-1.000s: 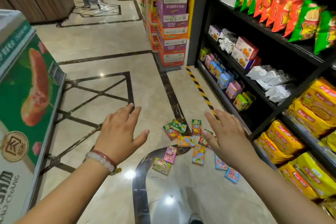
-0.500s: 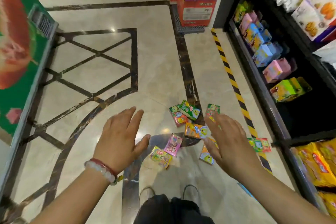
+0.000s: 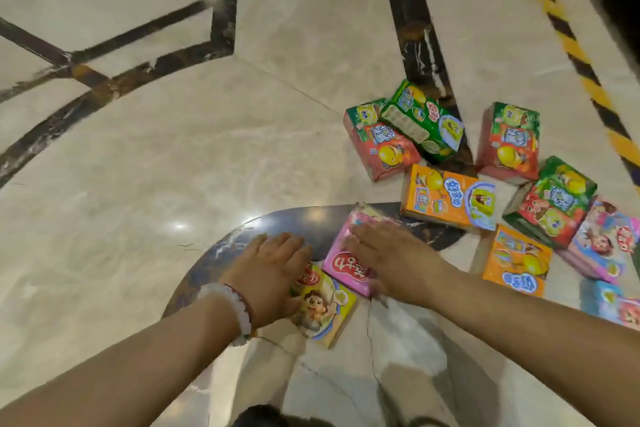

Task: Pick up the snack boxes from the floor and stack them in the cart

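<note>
Two bare hands reach down to a scatter of snack boxes on a polished marble floor. The left hand [image 3: 273, 270], beads at the wrist, lies flat with fingers straight, its thumb side over the near end of a yellow box [image 3: 323, 308] at lower centre; it grips nothing. The right hand [image 3: 391, 260] is likewise spread and straight-fingered, resting palm down on a pink box [image 3: 343, 265] just right of the yellow one; whether the thumb has hooked the box's edge cannot be told. The two boxes touch at a corner, and each lies directly under its own hand, so neither arm need cross. The pink box runs lengthwise from lower centre toward the upper right, roughly along the right forearm; the yellow box runs the same way. Beyond them, toward the right edge of the frame, lie an orange box [image 3: 450, 198], a second orange box [image 3: 516, 260] and red-and-green boxes [image 3: 507, 140], all nearer the right hand. No cart is in view. The likely next move is to close the fingers round each box's long sides
</note>
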